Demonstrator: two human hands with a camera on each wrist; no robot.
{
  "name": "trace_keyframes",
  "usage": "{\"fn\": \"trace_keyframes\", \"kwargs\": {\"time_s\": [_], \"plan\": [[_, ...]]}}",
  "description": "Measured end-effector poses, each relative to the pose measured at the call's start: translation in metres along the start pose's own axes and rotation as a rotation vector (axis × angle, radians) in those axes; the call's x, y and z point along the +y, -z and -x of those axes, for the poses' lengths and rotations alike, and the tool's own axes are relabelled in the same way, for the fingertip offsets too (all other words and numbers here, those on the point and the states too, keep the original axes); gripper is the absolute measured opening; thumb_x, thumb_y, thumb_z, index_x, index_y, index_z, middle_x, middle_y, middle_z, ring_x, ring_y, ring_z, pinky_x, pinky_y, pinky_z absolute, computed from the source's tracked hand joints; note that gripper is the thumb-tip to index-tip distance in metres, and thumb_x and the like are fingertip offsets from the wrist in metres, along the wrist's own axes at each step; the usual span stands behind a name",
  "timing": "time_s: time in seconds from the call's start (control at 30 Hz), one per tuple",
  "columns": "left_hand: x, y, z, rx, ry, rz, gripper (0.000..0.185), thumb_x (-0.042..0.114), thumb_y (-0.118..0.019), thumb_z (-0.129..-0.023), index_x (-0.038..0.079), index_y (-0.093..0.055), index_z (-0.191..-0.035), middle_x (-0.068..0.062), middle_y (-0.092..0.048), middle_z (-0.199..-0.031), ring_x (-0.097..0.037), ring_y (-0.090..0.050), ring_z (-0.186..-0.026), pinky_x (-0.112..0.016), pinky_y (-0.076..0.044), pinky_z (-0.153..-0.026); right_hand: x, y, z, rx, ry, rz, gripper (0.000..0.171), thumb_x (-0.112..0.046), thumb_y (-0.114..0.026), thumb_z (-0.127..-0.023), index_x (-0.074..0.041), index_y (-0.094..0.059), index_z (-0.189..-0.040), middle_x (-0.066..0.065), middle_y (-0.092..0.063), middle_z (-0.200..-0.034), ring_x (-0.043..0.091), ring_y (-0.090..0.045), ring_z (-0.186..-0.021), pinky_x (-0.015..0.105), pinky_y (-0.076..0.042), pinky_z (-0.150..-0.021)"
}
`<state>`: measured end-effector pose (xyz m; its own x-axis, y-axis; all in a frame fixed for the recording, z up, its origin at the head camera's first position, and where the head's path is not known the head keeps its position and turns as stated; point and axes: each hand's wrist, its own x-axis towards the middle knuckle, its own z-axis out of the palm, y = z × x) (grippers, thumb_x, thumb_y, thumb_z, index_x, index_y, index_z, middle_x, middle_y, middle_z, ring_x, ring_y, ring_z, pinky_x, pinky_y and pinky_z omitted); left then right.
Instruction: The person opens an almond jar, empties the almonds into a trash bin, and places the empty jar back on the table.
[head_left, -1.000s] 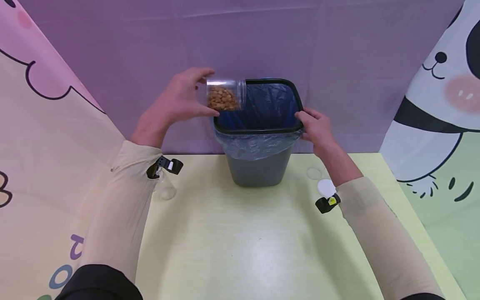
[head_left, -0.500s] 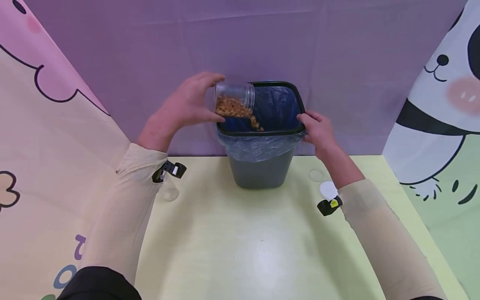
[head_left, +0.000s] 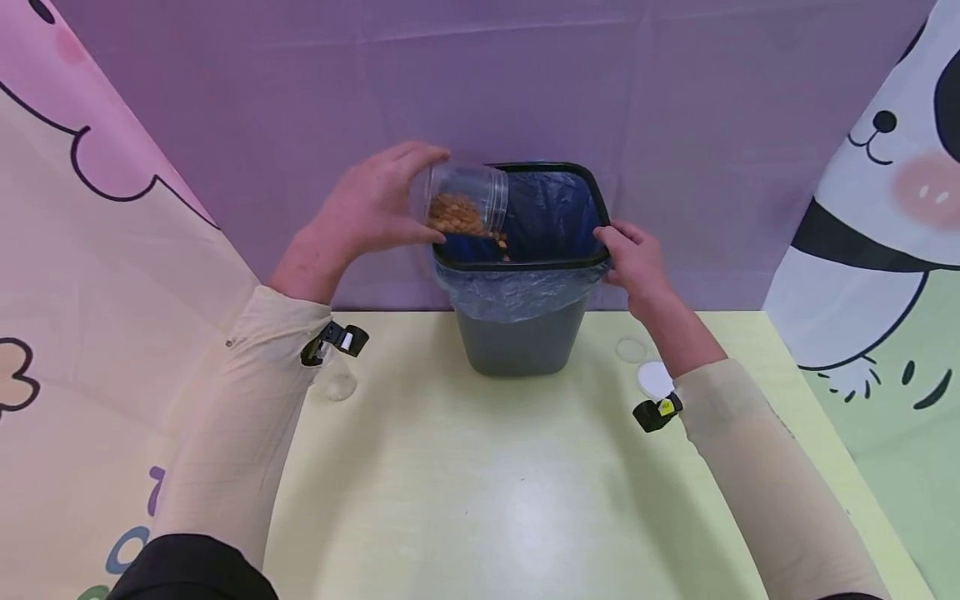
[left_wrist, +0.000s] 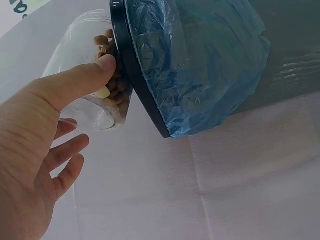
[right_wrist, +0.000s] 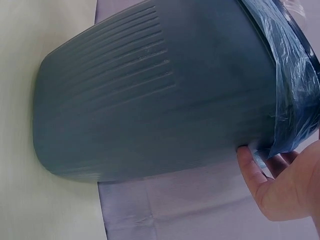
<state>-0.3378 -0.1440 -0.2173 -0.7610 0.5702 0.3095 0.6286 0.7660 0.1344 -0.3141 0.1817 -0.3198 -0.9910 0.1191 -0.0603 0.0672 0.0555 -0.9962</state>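
Note:
A clear plastic jar (head_left: 465, 187), partly filled with brown nuts (head_left: 454, 215), lies tilted mouth-down to the right over the bin. My left hand (head_left: 375, 204) grips it by its base end, thumb below and fingers above. Several nuts drop from its mouth into the grey trash bin (head_left: 517, 337), which is lined with a blue plastic bag (head_left: 551, 212) under a black rim. With thumb and fingers my right hand (head_left: 633, 258) pinches the bin's right rim. In the left wrist view the nuts (left_wrist: 116, 90) are heaped along the jar's lower side, near the rim.
A white lid (head_left: 655, 380) and a thin clear ring (head_left: 631, 349) lie on the pale table (head_left: 465, 467) by the right forearm. Another clear round item (head_left: 340, 385) lies beside the left wrist. A purple cloth (head_left: 510, 83) hangs behind the bin.
My left hand has moved slightly right and down and tipped the jar further, so nuts spill into the bin. Fewer nuts are in the jar. My right hand stays on the rim.

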Motion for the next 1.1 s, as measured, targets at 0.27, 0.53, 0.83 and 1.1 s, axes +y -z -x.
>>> {"fn": "trace_keyframes", "kwargs": {"time_s": [0.27,0.53,0.83,1.1], "plan": [[0.0005,-0.0028,-0.0004,0.021,-0.025,0.005,0.096,0.03,-0.09,-0.069,0.014,-0.039,-0.148,-0.005,-0.043,-0.147,-0.027,-0.042,-0.132,-0.047,-0.036,-0.106,0.0011,0.0013,0.0008,0.02,0.009,-0.021,0.057,-0.037,-0.053,-0.095,-0.009,-0.046,-0.144,0.013,-0.042,-0.147,0.029,-0.045,-0.13,0.048,-0.04,-0.104],[0.0041,-0.0048,-0.0019,0.102,-0.104,-0.048,0.092,0.024,-0.092,-0.065,0.011,-0.046,-0.143,-0.008,-0.048,-0.141,-0.032,-0.052,-0.12,-0.048,-0.041,-0.1,0.0005,0.0008,0.0037,0.024,0.007,-0.015,0.057,-0.038,-0.054,-0.095,-0.009,-0.047,-0.143,0.013,-0.043,-0.145,0.028,-0.047,-0.127,0.048,-0.041,-0.103],[0.0045,-0.0038,0.0015,0.068,-0.099,-0.043,0.091,0.021,-0.091,-0.067,0.012,-0.044,-0.145,-0.006,-0.045,-0.145,-0.031,-0.05,-0.124,-0.049,-0.039,-0.102,0.0003,-0.001,0.0042,0.032,0.005,-0.022,0.055,-0.038,-0.055,-0.095,-0.01,-0.047,-0.142,0.012,-0.046,-0.142,0.028,-0.049,-0.123,0.046,-0.043,-0.101],[0.0038,-0.0057,0.0026,0.084,-0.102,-0.042,0.092,0.022,-0.091,-0.066,0.013,-0.045,-0.144,-0.007,-0.046,-0.144,-0.031,-0.05,-0.123,-0.049,-0.04,-0.102,0.0003,-0.0001,0.006,0.023,0.009,-0.012,0.057,-0.04,-0.054,-0.095,-0.01,-0.046,-0.143,0.013,-0.045,-0.143,0.029,-0.049,-0.124,0.047,-0.041,-0.102]]}}
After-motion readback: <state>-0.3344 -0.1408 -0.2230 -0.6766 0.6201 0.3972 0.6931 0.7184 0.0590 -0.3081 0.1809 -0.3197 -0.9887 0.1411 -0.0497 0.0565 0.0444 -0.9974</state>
